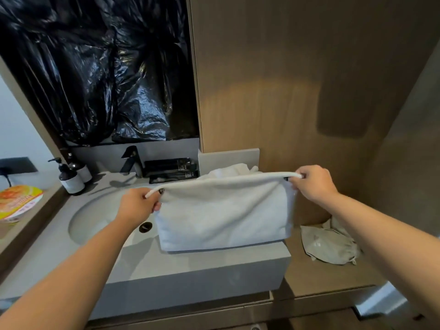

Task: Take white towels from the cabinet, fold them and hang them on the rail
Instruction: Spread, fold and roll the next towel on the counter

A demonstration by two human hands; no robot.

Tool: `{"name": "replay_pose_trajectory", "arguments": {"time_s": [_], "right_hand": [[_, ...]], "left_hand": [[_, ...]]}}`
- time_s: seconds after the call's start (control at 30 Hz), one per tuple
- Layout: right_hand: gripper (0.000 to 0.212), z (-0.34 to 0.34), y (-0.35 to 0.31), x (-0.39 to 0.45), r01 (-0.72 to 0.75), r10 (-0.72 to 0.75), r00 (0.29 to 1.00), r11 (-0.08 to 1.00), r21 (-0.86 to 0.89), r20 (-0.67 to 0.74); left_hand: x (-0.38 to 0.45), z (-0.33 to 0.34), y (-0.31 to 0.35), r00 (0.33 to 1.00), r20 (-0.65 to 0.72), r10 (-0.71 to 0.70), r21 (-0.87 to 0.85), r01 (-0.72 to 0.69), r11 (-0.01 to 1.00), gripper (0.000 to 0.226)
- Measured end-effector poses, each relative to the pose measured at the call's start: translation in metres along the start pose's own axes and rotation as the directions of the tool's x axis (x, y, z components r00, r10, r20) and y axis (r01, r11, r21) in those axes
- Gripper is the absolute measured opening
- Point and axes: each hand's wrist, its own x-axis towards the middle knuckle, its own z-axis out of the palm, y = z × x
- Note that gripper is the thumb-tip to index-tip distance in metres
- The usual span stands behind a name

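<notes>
A folded white towel hangs stretched between my two hands above the right side of the grey vanity counter. My left hand pinches its upper left corner. At the upper right corner my right hand pinches the fold. The towel's lower edge touches the counter. Behind it lies another crumpled white towel against the back ledge. No rail or cabinet opening shows.
An oval sink with a black faucet lies to the left. Two pump bottles stand at the back left, black packets behind the faucet. A grey drawstring bag rests on the lower wooden shelf, right. Black plastic covers the mirror.
</notes>
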Motion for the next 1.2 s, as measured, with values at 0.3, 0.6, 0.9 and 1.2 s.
{"name": "replay_pose_trajectory", "arguments": {"time_s": [0.3, 0.6, 0.9, 1.2], "right_hand": [[0.016, -0.069, -0.063, 0.047, 0.216, -0.124, 0.913, 0.955, 0.204, -0.389], [0.014, -0.042, 0.047, -0.045, 0.184, -0.169, 0.983, 0.945, 0.271, -0.076], [0.015, 0.025, 0.126, -0.110, -0.137, 0.024, 0.962, 0.904, 0.405, 0.271], [0.011, 0.052, 0.117, -0.089, -0.275, 0.166, 0.951, 0.840, 0.468, 0.261]], "left_hand": [[0.023, -0.054, 0.092, 0.896, -0.432, 0.105, -0.260, -0.235, 0.937, 0.024], [-0.097, -0.013, 0.028, 0.975, -0.221, 0.026, -0.351, -0.104, 0.931, 0.015], [-0.167, 0.065, -0.050, 0.956, -0.204, -0.213, -0.199, 0.173, 0.965, 0.020], [-0.143, 0.080, -0.049, 0.957, -0.214, -0.198, -0.189, 0.158, 0.969, 0.019]]}}
